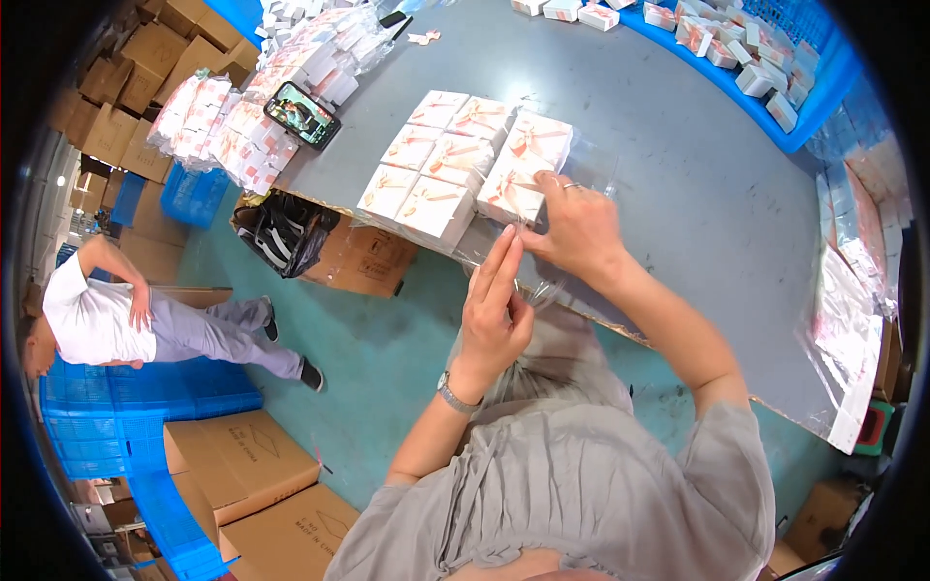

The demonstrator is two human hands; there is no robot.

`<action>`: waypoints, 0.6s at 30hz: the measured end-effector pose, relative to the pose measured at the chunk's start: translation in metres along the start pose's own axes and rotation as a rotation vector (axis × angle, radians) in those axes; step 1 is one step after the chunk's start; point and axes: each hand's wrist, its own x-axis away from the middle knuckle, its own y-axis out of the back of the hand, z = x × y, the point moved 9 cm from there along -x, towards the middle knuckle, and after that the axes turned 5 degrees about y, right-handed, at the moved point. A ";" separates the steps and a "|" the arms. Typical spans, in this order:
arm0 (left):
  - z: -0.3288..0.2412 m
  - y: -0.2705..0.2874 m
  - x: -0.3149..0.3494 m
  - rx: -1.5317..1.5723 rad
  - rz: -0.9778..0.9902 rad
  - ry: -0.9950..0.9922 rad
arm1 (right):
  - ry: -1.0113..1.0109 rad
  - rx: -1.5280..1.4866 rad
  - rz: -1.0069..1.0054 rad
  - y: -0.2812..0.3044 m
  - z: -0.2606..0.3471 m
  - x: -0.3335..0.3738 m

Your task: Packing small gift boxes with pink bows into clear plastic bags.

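Note:
Two small white boxes [536, 141] with ribbon pictures lie end to end at the table's near edge, in what looks like a clear plastic bag [591, 165]. My right hand [578, 228] grips the nearer box, index finger on top and thumb at its near end. Just below, my left hand [496, 315] has its fingers pressed together at the bag's loose near end, fingertips close to my right thumb. Exactly how much film they pinch is hard to see. Left of them sits a plastic-wrapped block of several similar boxes [426, 160].
A phone [302, 114] leans on wrapped bundles [257, 145] at the left. A blue crate [814, 116] of loose boxes stands far right. Plastic bags [843, 329] lie at the right edge. Below left are a carton [363, 257] and a person [107, 305] standing.

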 end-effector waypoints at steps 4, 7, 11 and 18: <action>-0.002 -0.009 -0.008 0.006 0.034 0.041 | -0.197 -0.136 0.124 -0.035 -0.012 -0.012; 0.010 -0.008 -0.011 0.025 0.013 0.082 | -0.253 -0.309 0.086 -0.026 -0.026 -0.006; 0.009 -0.014 -0.008 -0.031 0.032 0.063 | 0.058 -0.455 0.050 -0.004 -0.031 0.020; 0.032 -0.027 -0.002 -0.116 0.037 0.016 | 0.152 -0.565 0.437 -0.015 -0.061 0.021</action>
